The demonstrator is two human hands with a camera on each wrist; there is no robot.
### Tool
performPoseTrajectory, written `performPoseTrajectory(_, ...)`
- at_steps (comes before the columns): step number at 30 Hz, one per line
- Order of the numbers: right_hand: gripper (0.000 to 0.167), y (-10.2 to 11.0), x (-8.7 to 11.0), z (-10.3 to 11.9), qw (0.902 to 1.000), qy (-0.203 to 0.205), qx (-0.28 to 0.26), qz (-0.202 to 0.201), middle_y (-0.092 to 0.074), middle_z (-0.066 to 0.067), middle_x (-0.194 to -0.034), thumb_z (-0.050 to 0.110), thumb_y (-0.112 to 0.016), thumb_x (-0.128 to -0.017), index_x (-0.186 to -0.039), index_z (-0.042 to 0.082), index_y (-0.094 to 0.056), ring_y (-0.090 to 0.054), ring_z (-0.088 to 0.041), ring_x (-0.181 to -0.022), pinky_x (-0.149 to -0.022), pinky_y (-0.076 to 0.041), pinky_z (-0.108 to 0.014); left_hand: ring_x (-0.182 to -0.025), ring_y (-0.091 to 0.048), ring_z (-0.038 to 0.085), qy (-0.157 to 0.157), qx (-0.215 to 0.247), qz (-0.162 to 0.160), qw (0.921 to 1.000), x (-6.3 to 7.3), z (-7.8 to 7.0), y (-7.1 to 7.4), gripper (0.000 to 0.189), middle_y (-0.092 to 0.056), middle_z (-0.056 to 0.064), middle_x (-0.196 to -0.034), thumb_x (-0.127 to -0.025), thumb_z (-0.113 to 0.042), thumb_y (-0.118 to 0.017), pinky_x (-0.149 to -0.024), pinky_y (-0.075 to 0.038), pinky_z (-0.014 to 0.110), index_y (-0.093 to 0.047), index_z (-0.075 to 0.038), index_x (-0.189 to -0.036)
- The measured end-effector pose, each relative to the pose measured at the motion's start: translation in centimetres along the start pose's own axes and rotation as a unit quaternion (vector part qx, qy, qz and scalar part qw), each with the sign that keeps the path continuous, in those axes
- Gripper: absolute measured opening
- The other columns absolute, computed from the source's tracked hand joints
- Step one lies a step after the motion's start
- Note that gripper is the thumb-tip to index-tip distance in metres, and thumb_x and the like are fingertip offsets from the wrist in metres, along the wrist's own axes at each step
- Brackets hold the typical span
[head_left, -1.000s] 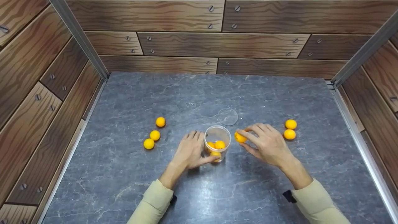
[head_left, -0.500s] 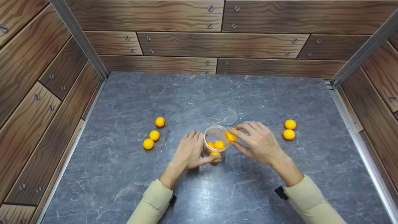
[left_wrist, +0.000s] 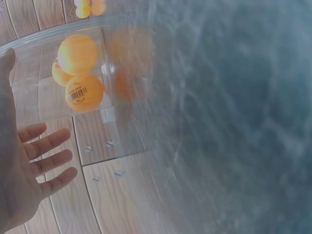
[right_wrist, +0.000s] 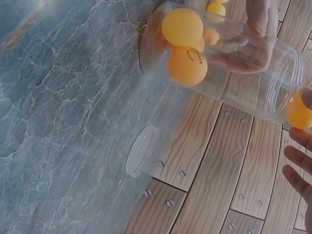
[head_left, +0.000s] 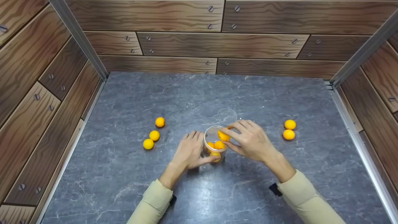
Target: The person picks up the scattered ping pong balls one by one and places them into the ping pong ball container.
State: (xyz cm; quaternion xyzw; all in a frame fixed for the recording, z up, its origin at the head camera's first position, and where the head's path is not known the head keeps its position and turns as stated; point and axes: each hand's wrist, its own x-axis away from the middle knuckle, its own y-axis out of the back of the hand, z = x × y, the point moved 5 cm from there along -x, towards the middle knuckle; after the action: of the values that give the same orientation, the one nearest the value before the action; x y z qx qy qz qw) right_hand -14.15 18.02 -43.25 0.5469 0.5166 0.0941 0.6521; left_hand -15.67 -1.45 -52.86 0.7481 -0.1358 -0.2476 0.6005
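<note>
An upright clear plastic jar [head_left: 212,133] stands uncapped on the table, with several orange table tennis balls [right_wrist: 187,66] at its bottom. My left hand [head_left: 190,150] holds the jar from the left, thumb across its near side. Between thumb and fingers, my right hand [head_left: 253,140] pinches another orange table tennis ball [head_left: 223,134] at the right of the jar's mouth. The right wrist view shows this ball at the threaded rim, partly covered by a fingertip. Behind the jar lies its clear round lid [head_left: 227,116], flat on the table.
Three orange balls [head_left: 154,135] lie left of the jar, and two more [head_left: 289,129] sit together at the right. Wood-patterned walls [head_left: 180,45] with metal corner posts enclose the grey marbled table [head_left: 180,93] at the back and both sides.
My right hand has moved left with its ball, from beside the jar to over the right part of its mouth. The left hand, jar and lid have stayed in place.
</note>
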Motion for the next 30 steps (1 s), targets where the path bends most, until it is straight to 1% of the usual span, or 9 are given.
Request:
performPoseTrajectory(5, 0.047, -0.5, -0.4, 0.1, 0.9999, 0.008, -0.012, -0.002, -0.075, -0.003, -0.106, 0.035, -0.084, -0.087, -0.130, 0.019, -0.073, -0.070, -0.024, -0.094, -0.083, -0.061, -0.039, -0.112, -0.064, 0.025, 0.002, 0.011, -0.003, 0.9999, 0.0, 0.1, 0.0, 0.096, -0.068, 0.007, -0.123, -0.085, -0.093, -0.046, -0.096, -0.057, 0.041, -0.056, -0.010, -0.133)
performPoseTrajectory(11, 0.051, -1.1, -0.7, 0.2, 0.9994, 0.013, -0.031, -0.007, -0.075, -0.004, -0.107, 0.035, -0.086, -0.084, -0.131, 0.020, -0.073, -0.070, -0.024, -0.096, -0.080, -0.060, -0.038, -0.113, -0.064, 0.025, 0.001, 0.009, -0.004, 0.9999, 0.0, 0.0, -0.1, 0.098, -0.068, 0.008, -0.124, -0.085, -0.093, -0.046, -0.097, -0.057, 0.041, -0.055, -0.009, -0.135)
performPoseTrajectory(15, 0.050, -1.4, -0.8, 0.1, 0.9979, -0.007, -0.064, 0.004, -0.075, -0.005, -0.108, 0.035, -0.086, -0.085, -0.131, 0.020, -0.073, -0.070, -0.025, -0.099, -0.083, -0.060, -0.039, -0.115, -0.064, 0.026, 0.000, 0.003, -0.002, 1.0000, 0.0, 0.0, -0.1, 0.102, -0.068, 0.008, -0.126, -0.085, -0.094, -0.045, -0.097, -0.058, 0.041, -0.055, -0.008, -0.138)
performPoseTrajectory(20, 0.047, -1.8, -1.0, 0.0, 0.9940, -0.033, -0.102, 0.024, -0.074, -0.005, -0.107, 0.036, -0.085, -0.087, -0.129, 0.018, -0.074, -0.069, -0.023, -0.098, -0.084, -0.059, -0.038, -0.113, -0.065, 0.025, -0.003, -0.001, -0.010, 0.9999, 0.1, 0.0, 0.0, 0.101, -0.069, 0.008, -0.124, -0.084, -0.094, -0.044, -0.097, -0.058, 0.041, -0.056, -0.008, -0.136)
performPoseTrajectory(26, 0.042, -2.2, -1.3, -0.1, 0.9902, -0.050, -0.120, 0.050, -0.074, -0.001, -0.107, 0.037, -0.081, -0.091, -0.128, 0.019, -0.074, -0.067, -0.020, -0.097, -0.086, -0.059, -0.037, -0.113, -0.064, 0.025, -0.007, 0.002, -0.016, 0.9998, 0.1, 0.0, 0.0, 0.099, -0.069, 0.008, -0.123, -0.085, -0.094, -0.046, -0.097, -0.058, 0.041, -0.056, -0.009, -0.135)
performPoseTrajectory(30, 0.042, -2.4, -1.6, -0.1, 0.9891, -0.054, -0.124, 0.059, -0.074, -0.001, -0.108, 0.038, -0.081, -0.091, -0.128, 0.018, -0.073, -0.067, -0.020, -0.098, -0.086, -0.059, -0.037, -0.113, -0.064, 0.025, -0.005, 0.007, -0.016, 0.9998, 0.1, -0.1, 0.0, 0.098, -0.069, 0.008, -0.123, -0.084, -0.092, -0.051, -0.097, -0.058, 0.041, -0.056, -0.009, -0.135)
